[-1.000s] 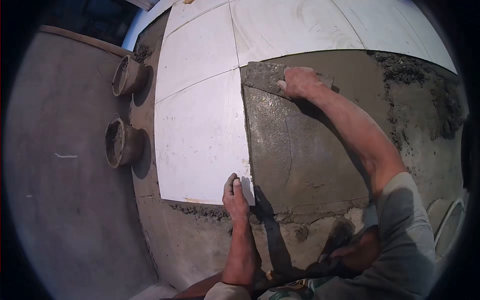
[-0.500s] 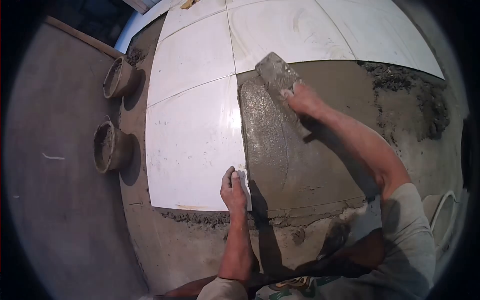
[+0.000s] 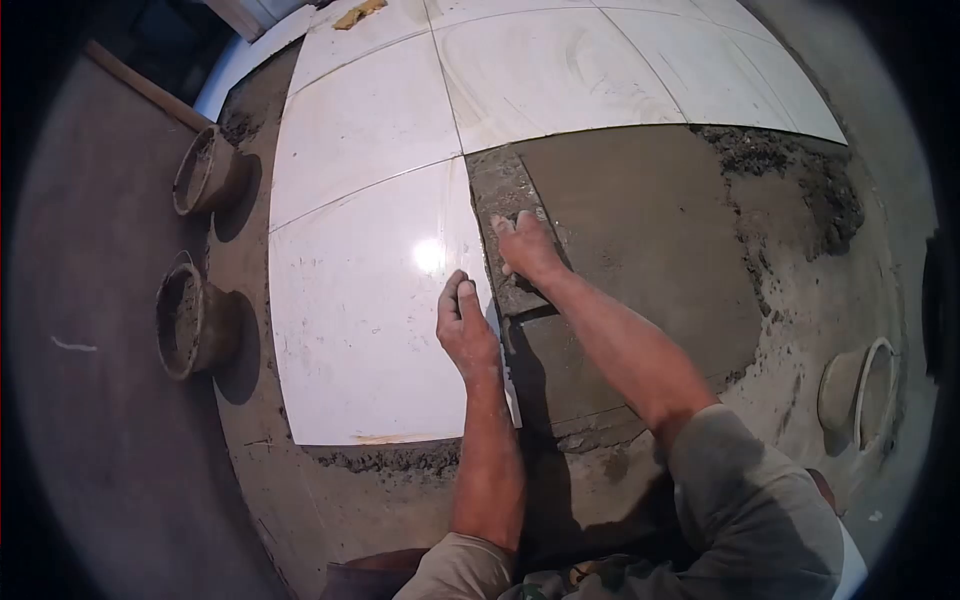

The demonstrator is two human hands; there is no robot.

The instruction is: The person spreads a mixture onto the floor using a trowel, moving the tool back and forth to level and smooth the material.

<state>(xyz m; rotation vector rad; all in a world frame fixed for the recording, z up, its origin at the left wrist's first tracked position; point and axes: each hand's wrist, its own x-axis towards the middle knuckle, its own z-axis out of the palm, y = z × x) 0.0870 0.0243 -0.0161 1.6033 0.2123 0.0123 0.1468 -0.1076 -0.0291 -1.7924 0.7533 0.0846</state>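
Observation:
My right hand (image 3: pixel 530 248) is wrapped round the handle of a long, mortar-smeared plastering trowel (image 3: pixel 507 180). Its rectangular blade lies flat on the grey wet mortar bed (image 3: pixel 640 230), along the right edge of a white floor tile (image 3: pixel 360 320). Close to that same edge, lower down, my left hand (image 3: pixel 468 328) is closed over the tile, with fingers curled and thumb on top. Whether it grips something small I cannot make out. The trowel's handle is mostly hidden by my right hand.
Several laid white tiles (image 3: pixel 560 70) run across the back. Two mortar buckets (image 3: pixel 230 180) stand left, and another bucket (image 3: pixel 840 395) sits at right. Rough mortar lumps (image 3: pixel 835 205) lie far right. A yellowish scrap (image 3: pixel 360 13) rests on a back tile.
My right hand has brought the trowel left and towards me, from the back of the mortar to the tile's edge. My left hand stays closed, slightly farther up the tile edge. The view has shifted.

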